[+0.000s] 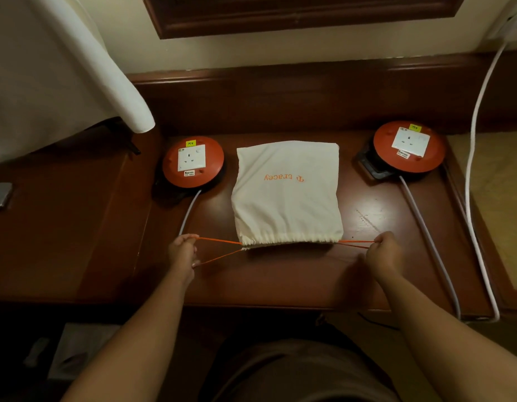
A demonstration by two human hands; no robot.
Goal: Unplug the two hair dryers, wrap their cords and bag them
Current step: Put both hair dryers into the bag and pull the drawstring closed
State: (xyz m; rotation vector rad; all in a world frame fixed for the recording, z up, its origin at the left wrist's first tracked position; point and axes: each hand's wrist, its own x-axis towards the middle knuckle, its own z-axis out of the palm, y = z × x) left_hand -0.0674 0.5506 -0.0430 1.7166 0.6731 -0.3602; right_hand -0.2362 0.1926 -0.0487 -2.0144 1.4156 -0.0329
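A cream cloth drawstring bag (287,195) lies flat in the middle of a dark red-brown wooden desk (367,271), its gathered mouth toward the person and orange lettering reading "tracey" upside down across its face. The bag looks full and closed; what is inside cannot be seen. An orange drawstring (219,242) runs out of each side of the mouth. The left hand (183,250) is curled around the loop on the left, and the right hand (383,250) pinches the loop on the right, both cords stretched taut away from the bag. To the left of the bag sits a round orange extension reel (192,162) with a white socket on top, nothing plugged in; a matching second reel (409,146) sits to the right. A pale cable leaves each reel toward the desk's near edge. A white cloth (62,76) hangs at upper left.
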